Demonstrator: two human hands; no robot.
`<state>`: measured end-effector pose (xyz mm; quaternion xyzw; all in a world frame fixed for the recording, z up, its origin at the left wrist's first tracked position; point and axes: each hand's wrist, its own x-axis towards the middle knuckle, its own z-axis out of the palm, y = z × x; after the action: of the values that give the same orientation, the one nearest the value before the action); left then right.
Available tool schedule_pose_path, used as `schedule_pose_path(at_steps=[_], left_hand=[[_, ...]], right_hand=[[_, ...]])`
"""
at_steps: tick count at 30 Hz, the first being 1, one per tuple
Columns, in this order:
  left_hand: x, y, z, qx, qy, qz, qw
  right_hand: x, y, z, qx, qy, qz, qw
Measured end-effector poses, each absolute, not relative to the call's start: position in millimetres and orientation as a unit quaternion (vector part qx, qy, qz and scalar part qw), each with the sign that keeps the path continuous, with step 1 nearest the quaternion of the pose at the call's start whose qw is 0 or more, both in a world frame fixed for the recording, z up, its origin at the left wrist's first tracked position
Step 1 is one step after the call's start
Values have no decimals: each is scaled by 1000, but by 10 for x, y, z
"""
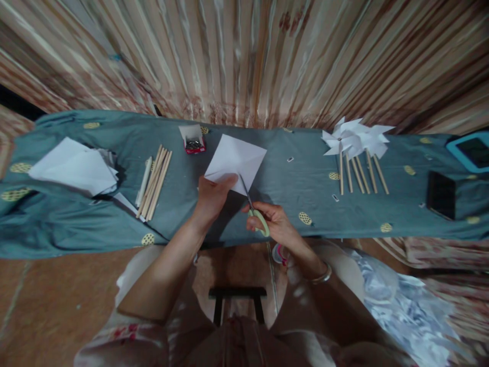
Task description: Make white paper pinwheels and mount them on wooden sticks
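Observation:
My left hand (214, 194) grips a white square sheet of paper (239, 155) near its lower left edge, thumb on top. Fold creases run across the sheet. My right hand (269, 220) has its fingers through the light green handles of a pair of scissors (260, 221). The blades reach up to the lower corner of the paper, pointing toward its middle. Just behind the paper, to the left, an open red box (194, 145) holds small metal pieces.
Wooden sticks (156, 186) lie left of my hands, with a stack of white paper sheets (74, 165) farther left. White paper pinwheels (355, 138) on sticks lie at the right, near a dark phone (441, 194) and a blue-edged device (471, 152). A green cloth (301, 178) covers the table.

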<state>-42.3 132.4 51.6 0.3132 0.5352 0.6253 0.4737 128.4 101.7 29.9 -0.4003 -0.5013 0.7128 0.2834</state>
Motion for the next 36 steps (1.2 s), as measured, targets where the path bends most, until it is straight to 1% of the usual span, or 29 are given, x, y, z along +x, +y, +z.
schedule_pose_path(at_steps=[11, 36], left_hand=[[-424, 1318, 515, 311, 540, 621, 475], [-389, 1293, 523, 328, 541, 606, 483]], right_hand=[[1246, 1016, 343, -405, -480, 718, 302], [1240, 1028, 330, -417, -471, 712, 311]])
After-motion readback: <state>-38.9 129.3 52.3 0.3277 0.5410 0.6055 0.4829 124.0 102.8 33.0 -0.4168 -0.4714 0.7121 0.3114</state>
